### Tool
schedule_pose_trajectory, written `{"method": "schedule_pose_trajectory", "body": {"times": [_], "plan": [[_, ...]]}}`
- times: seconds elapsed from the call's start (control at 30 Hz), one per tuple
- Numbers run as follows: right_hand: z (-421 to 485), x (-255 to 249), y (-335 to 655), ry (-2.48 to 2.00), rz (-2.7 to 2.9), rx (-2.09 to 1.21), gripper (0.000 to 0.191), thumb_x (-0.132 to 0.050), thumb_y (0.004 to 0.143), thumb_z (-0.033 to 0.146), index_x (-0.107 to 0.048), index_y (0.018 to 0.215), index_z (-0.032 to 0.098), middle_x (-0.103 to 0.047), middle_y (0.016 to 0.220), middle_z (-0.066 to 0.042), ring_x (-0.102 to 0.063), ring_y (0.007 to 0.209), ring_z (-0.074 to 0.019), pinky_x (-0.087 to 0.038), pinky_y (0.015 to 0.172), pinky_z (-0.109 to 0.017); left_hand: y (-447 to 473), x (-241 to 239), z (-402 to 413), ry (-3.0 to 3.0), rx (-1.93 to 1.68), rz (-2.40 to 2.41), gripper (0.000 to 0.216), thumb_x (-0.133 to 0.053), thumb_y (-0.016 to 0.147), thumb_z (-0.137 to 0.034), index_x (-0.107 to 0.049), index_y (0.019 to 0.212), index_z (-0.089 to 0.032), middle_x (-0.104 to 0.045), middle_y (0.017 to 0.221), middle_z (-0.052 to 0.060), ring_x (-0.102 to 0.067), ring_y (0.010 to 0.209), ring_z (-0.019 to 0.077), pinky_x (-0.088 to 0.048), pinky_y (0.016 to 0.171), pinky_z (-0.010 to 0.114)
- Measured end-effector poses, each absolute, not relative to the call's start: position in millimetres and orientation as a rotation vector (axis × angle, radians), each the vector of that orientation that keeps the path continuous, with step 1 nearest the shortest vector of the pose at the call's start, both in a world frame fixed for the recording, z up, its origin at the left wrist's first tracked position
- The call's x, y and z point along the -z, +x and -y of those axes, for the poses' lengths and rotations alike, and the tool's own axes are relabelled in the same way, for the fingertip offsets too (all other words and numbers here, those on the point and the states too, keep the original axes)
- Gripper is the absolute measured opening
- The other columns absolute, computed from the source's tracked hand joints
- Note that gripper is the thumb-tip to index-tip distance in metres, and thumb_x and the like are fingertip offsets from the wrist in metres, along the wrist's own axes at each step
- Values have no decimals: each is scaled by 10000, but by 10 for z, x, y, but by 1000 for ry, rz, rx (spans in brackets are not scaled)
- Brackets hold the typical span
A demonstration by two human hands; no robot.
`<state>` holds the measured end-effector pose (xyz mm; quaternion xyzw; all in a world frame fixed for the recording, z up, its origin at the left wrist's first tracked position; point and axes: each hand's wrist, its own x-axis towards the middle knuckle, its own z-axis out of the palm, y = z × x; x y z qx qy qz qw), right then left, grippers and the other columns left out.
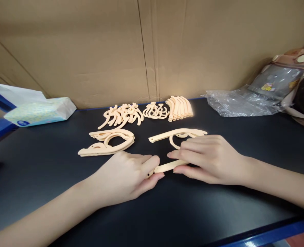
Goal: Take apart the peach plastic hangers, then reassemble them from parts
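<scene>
My left hand (127,176) and my right hand (208,157) meet over a cream plastic arm piece (167,167) lying on the black table top (51,175). Both hands pinch it, the left at its left end, the right at its right end. Just behind my right hand lies a cream plastic hanger part (176,133) with a curved loop. Left of it is a stack of similar hanger parts (108,142). Further back sit rows of small cream pieces: hooks (122,115), rings (155,110) and curved strips (179,107).
A tissue pack (40,111) lies at the far left. Crumpled clear plastic (240,101) and a printed bag (282,77) sit at the far right. A cardboard wall (141,44) closes the back. The table's blue edge (277,231) runs along the front.
</scene>
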<state>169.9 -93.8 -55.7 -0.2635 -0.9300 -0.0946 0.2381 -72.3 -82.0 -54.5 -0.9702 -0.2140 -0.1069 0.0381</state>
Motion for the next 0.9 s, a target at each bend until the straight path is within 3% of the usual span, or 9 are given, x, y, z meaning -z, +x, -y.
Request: {"method": "schedule_pose_trajectory", "body": {"times": [0.2, 0.37, 0.57, 0.8, 0.9], "plan": [[850, 469, 1790, -808, 2406, 300, 224, -518, 926, 273, -655, 788, 164, -664, 857, -66, -569, 779, -156, -447, 677, -273, -719, 532, 811, -2907, 373, 617, 259, -365, 975, -269, -403, 731, -190, -486, 575, -61, -462, 433, 82, -236, 447, 240], [772, 464, 1837, -869, 2440, 270, 237, -509, 932, 283, -698, 832, 180, -657, 1074, -94, -572, 976, -200, -448, 819, -327, -725, 511, 813, -2854, 366, 597, 267, -370, 976, -277, -407, 726, -191, -493, 577, -57, -455, 443, 90, -235, 450, 251], [739, 513, 1822, -919, 2488, 169, 251, -481, 949, 317, -696, 912, 194, -675, 971, -68, -582, 941, -188, -426, 844, -339, -755, 536, 818, -2917, 332, 565, 237, -399, 955, -270, -448, 737, -189, -493, 605, -41, -444, 495, 108, -263, 480, 271], [692, 566, 1843, -1018, 2506, 228, 232, -483, 947, 291, -678, 1023, 194, -653, 957, -60, -575, 906, -178, -419, 819, -319, -715, 466, 861, -3024, 344, 468, 55, -477, 738, -149, -483, 691, -177, -449, 638, 5, -377, 602, 155, -306, 515, 286], [664, 593, 1851, -1072, 2490, 272, 230, -475, 939, 251, -675, 1041, 201, -645, 941, -60, -570, 876, -180, -426, 790, -317, -702, 456, 844, -3001, 316, 459, 91, -463, 761, -123, -539, 742, -170, -530, 718, 34, -459, 694, 185, -376, 598, 313]]}}
